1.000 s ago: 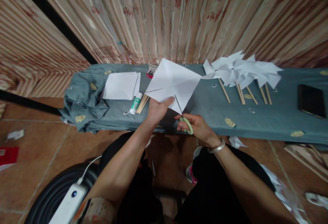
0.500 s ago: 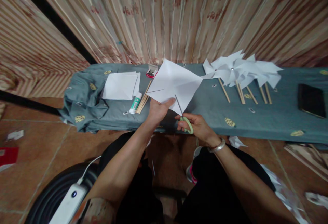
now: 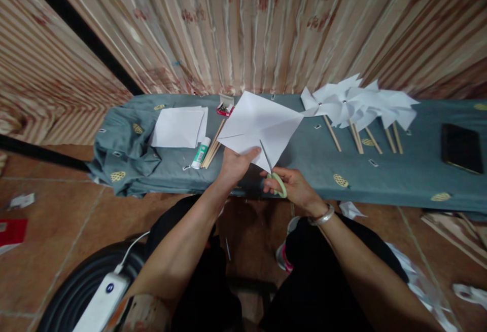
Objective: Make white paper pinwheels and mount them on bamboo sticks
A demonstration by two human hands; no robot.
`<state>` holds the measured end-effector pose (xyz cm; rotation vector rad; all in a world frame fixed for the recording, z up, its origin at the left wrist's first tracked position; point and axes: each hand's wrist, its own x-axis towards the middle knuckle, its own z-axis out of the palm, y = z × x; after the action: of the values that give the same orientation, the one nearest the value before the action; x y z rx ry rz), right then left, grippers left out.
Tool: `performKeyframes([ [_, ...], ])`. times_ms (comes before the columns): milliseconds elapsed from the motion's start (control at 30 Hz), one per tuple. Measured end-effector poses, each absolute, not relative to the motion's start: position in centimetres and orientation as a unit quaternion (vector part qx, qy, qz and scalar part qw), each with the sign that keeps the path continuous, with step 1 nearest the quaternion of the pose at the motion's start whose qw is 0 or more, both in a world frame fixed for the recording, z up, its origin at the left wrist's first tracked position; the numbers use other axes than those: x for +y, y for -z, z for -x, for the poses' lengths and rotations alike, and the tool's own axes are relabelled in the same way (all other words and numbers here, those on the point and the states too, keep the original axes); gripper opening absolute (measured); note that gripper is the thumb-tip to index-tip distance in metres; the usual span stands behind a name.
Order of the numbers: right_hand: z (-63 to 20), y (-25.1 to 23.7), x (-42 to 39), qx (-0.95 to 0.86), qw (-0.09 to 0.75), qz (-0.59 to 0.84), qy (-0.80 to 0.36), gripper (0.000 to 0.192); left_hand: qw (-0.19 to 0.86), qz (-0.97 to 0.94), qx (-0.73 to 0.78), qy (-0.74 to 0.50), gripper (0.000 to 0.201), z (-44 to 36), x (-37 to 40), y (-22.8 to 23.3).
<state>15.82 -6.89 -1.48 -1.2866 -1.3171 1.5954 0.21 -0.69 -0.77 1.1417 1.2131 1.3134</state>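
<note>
Left hand (image 3: pixel 235 166) pinches paper square (image 3: pixel 261 126) at near edge — right hand (image 3: pixel 291 186), just beside, grips scissors (image 3: pixel 274 176), blades in paper.

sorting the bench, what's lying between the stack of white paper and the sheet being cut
In the head view, a glue stick and a bundle of wooden sticks lie between the paper stack and the held sheet.
</note>
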Motion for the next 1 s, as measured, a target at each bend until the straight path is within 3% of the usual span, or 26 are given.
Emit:
performKeyframes([
  [533,-15.77,1.71,-6.85,-0.512,0.353,0.498,-0.605,0.041,0.498,-0.460,0.501,-0.538,0.044,-0.31,-0.69,1.37],
  [1000,-15.70,1.51,-6.88,-0.510,0.351,0.499,-0.607,0.042,0.503,-0.454,0.505,-0.534,0.033,-0.40,-0.91,1.09],
])
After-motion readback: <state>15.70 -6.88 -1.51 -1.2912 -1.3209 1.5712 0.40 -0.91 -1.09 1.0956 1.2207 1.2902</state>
